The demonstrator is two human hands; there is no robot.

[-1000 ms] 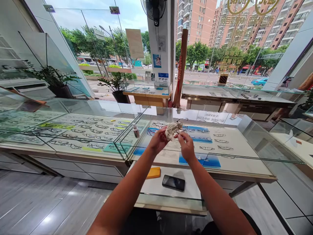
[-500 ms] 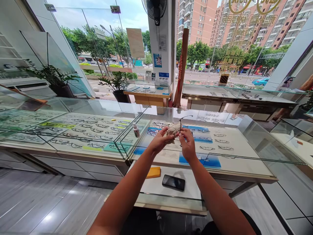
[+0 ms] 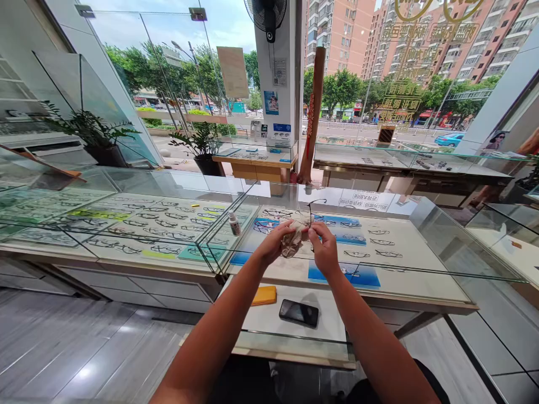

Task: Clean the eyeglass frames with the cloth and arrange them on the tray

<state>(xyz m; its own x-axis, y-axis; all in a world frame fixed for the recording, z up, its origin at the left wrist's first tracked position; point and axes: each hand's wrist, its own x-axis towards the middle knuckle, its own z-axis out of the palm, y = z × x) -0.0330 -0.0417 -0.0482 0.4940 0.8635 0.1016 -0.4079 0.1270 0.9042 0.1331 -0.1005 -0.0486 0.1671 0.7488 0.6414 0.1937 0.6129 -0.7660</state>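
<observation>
My left hand (image 3: 275, 241) is closed on a crumpled beige cloth (image 3: 291, 242), which is wrapped about part of a pair of eyeglasses. In my right hand (image 3: 323, 246) I pinch the dark frame of these eyeglasses (image 3: 310, 212); one thin temple sticks up above my fingers. The cloth and my fingers hide the lenses. Both hands are held close together over the glass top of the display case (image 3: 404, 286). Below them, a black smartphone (image 3: 298, 313) lies on a lower white counter beside a yellow-orange case (image 3: 264, 295).
A small white spray bottle (image 3: 234, 223) stands on the glass left of my hands. Rows of eyeglasses (image 3: 166, 216) lie inside the left display case. Blue display boards (image 3: 345, 275) lie under the glass to the right. A wooden post (image 3: 312, 118) stands beyond.
The cloth has shifted and now bunches lower under my left fingers. My right hand keeps its pinch on the eyeglasses, whose raised temple has tilted slightly left.
</observation>
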